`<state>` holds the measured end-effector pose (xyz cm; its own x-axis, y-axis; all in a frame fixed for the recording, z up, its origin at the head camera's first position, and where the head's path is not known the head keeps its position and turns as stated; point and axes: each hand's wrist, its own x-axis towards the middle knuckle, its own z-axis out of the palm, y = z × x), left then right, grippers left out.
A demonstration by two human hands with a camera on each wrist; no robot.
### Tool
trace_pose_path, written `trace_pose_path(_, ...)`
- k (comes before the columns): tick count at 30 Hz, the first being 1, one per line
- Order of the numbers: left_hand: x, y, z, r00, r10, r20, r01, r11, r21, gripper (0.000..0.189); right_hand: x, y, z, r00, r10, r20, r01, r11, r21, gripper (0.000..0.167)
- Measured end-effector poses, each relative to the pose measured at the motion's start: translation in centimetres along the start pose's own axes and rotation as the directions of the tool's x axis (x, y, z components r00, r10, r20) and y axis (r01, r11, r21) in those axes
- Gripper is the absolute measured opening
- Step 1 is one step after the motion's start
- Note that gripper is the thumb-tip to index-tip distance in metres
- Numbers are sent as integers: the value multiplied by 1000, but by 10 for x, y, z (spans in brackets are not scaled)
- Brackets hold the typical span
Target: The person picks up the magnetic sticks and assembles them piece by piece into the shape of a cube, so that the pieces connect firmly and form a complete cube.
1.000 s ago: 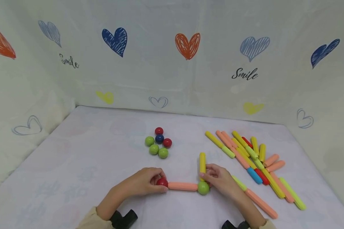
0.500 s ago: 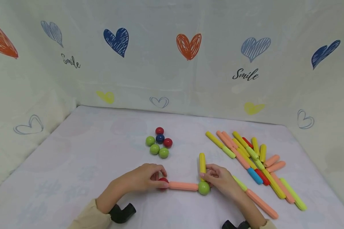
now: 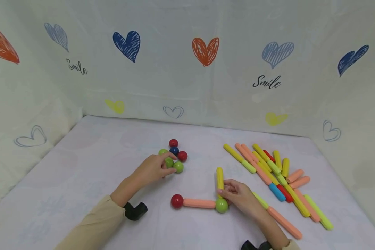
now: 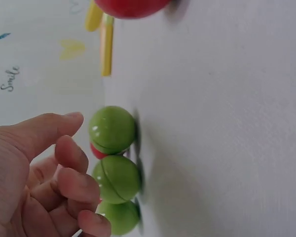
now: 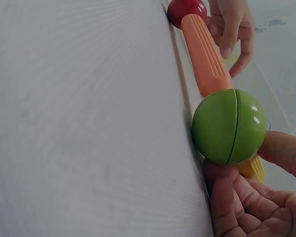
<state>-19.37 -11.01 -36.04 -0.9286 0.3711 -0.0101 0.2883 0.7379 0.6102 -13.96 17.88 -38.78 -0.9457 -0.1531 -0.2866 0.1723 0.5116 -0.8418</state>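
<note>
Your right grip [image 3: 239,196] pinches the yellow stick [image 3: 220,178], joined green ball [image 3: 221,205] just beside it; your left grip [image 3: 151,169], fingers parted, sits at the green trio [image 4: 118,178], contact hard to judge.

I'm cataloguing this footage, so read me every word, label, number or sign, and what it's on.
"Smile": backdrop, left part.
"Smile": backdrop, right part.
"Smile", sideways in the left wrist view: backdrop.
Faint marks on the tabletop: too blurred to read.
Balls and sticks: no readable text.
</note>
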Motion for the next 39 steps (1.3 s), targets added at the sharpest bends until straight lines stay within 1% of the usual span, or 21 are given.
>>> trace_pose_path(3, 6, -1, 3, 1000, -27, 6, 27, 999, 23, 37, 0, 1, 0, 1000, -10, 8, 10, 1000, 14, 54)
trace_pose_path(8, 14, -2, 9, 996, -90, 29, 89, 995, 35, 40, 0, 1, 1, 1000, -21, 14, 21, 1000, 15, 55)
trace_pose_path(12, 17, -3, 12, 992, -125, 34, 123, 991, 44, 41, 0, 1, 2, 1000, -21, 12, 21, 1000, 10, 55)
trace_pose_path(14, 19, -4, 13, 991, -130, 32, 129, 991, 45, 41, 0, 1, 2, 1000, -24, 9, 23, 1000, 8, 55)
trace_pose_path(20, 20, -1, 14, 993, -120, 19, 119, 992, 52, 39, 1, 1, 1, 1000, -26, 3, 26, 1000, 0, 55)
trace_pose_path(24, 20, 1, 14, 994, -111, 16, 110, 993, 36, 38, 0, 0, 1, 1000, -18, -1, 18, 1000, 14, 53)
trace_pose_path(27, 21, 2, 13, 995, -94, 11, 94, 995, 13, 38, 0, 0, 0, 1000, -25, -1, 25, 1000, 18, 53)
trace_pose_path(31, 23, 3, 12, 999, -47, 3, 47, 999, -12, 38, 0, 1, 0, 1000, -31, 4, 31, 999, 15, 55)
trace_pose_path(32, 24, 4, 12, 1000, -28, 0, 28, 999, -15, 36, 0, 1, 0, 1000, -27, 2, 27, 1000, 16, 55)
trace_pose_path(34, 27, 8, 12, 1000, -10, 4, 10, 999, -44, 34, 0, 1, 1, 1000, -21, -4, 21, 1000, 19, 54)
trace_pose_path(37, 35, 15, 11, 1000, 4, 17, -3, 998, -69, 34, 0, 1, 2, 1000, -15, -16, 16, 1000, 21, 53)
trace_pose_path(39, 42, 21, 11, 999, -4, 36, 7, 997, -77, 35, -1, 1, 2, 1000, -23, -15, 23, 999, 23, 53)
